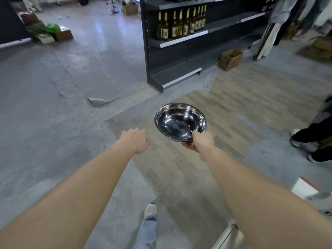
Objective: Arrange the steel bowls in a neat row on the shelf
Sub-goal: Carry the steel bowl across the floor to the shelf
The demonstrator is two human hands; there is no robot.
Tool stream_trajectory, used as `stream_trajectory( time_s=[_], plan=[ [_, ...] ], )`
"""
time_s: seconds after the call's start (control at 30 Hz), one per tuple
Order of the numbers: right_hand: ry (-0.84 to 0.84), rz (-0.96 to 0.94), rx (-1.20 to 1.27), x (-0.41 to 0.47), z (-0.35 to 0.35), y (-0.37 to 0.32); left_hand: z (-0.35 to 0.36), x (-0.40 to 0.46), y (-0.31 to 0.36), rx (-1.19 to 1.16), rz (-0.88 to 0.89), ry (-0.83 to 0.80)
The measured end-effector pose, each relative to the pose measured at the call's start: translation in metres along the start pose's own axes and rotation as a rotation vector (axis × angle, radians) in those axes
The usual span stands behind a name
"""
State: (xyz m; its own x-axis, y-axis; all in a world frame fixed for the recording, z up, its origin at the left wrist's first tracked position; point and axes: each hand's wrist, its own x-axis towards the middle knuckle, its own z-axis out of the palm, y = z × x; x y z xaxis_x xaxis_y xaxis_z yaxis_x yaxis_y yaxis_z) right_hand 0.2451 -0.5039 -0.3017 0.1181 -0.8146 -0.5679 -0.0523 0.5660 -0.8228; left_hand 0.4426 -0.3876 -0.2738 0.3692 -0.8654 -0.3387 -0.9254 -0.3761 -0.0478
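While gripped by right hand (201, 141), shiny bowl (179, 121)

- One steel bowl (180, 121)
- Two hands: left (136, 141), right (201, 141)
- About nine bottles (181, 24)
- One shelf unit (179, 76)
- Several cardboard boxes (230, 59)

Both bare arms reach forward. The left hand (136, 141) hangs palm down, fingers loose. The right hand (199, 141) pinches a steel bowl (179, 121) by its near rim.
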Motion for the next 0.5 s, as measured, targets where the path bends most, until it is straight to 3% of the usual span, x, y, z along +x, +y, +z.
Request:
stream_trajectory(
  time_s=[0.5],
  plan=[
    [0.118,-0.056,0.081,0.170,0.110,-0.137,-0.105,0.263,-0.055,-0.003,0.119,0.030]
  ],
)
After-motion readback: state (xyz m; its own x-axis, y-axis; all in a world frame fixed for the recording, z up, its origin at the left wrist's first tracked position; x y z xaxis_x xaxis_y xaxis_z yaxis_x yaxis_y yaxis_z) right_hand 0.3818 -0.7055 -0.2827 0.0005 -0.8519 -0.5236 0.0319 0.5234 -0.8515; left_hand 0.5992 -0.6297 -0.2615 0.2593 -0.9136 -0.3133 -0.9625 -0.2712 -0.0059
